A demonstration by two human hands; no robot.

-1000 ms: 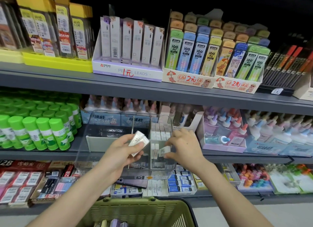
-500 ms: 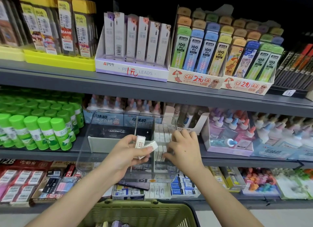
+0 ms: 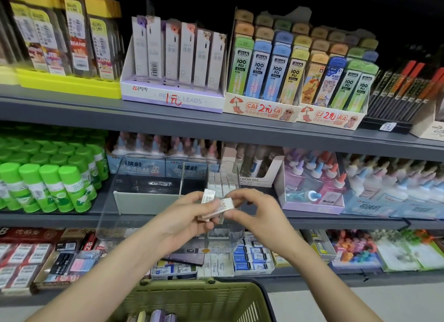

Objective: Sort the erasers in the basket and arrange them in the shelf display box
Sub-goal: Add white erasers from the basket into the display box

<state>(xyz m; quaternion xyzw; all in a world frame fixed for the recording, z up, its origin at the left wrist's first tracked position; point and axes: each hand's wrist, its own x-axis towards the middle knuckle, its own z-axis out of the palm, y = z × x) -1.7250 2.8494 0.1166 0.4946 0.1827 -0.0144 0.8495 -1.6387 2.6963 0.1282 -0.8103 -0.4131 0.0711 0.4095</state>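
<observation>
White wrapped erasers [image 3: 207, 198] sit as a small stack in the left hand [image 3: 182, 225], whose fingers and thumb curl round them just in front of the display box [image 3: 134, 177]. The box is clear plastic with upright dividers, and its front reaches out past the edge of the grey shelf. The right hand [image 3: 260, 214], also just in front of the box, pinches a single eraser [image 3: 227, 204] between thumb and fingertips. That piece touches the top of the stack.

Inside the box, the right-hand compartment holds rows of erasers [image 3: 222, 182] standing tightly together, and the compartments left of it have a dark floor.

Below the box, at the bottom edge of the view, is the olive-green basket [image 3: 197, 297]. A few small packets [image 3: 153, 317] lie in it, too cut off to tell apart.

Left of the box stand green-capped glue sticks [image 3: 48, 184]. Right of it is a tray of glue bottles [image 3: 312, 192]. Above the box, on the next shelf up, is a carton marked PENCIL LEADS [image 3: 173, 98].
</observation>
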